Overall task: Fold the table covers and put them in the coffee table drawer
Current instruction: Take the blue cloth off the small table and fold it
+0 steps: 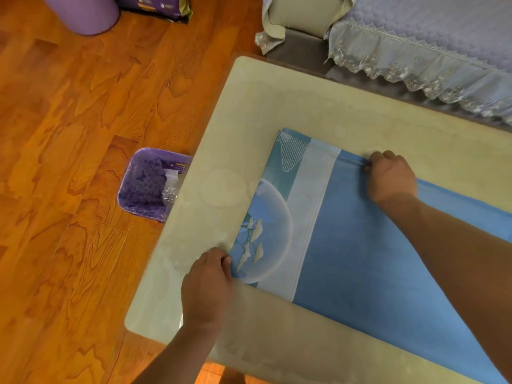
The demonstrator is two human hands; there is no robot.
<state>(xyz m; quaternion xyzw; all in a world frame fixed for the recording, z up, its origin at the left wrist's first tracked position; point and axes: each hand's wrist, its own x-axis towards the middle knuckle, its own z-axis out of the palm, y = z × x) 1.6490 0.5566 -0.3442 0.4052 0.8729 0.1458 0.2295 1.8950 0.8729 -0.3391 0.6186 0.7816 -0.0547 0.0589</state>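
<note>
Hidden: the cover [360, 245] runs off the right edge and under the right forearm, so its full length cannot be seen; the table [277, 106] is cut off at the bottom and right; no drawer shows.
Unclear: whether the cover is doubled over along its far edge; a thin ridge beside the right fingertips suggests a fold, perhaps.
Bin [149, 184]: purple, lined with a printed bag, on the floor [69, 134] left of the left hand, partly tucked under the table's edge; inside it lies clear crumpled plastic and a white scrap, the rest hard to make out.
Tub [86, 12]: lilac, cut off at the top; its inside is out of sight.
Pack [155, 6]: purple, beside the tub, also cut off.
Left hand [206, 286]: fingers curled and close together, pinching the near left corner of the cover against the thumb; the fingertips are tucked out of view.
Right hand [390, 176]: knuckles up, fingers bent and bunched, gripping the far edge of the cover; the thumb is hidden beneath the palm.
Cover: blue with a pale stripe and a printed globe near the left fingers, lying flat on the table, stretched between the two hands.
Sofa [429, 37]: beyond the right fingers, draped in lace-edged cloth, cut off at the top and right.
</note>
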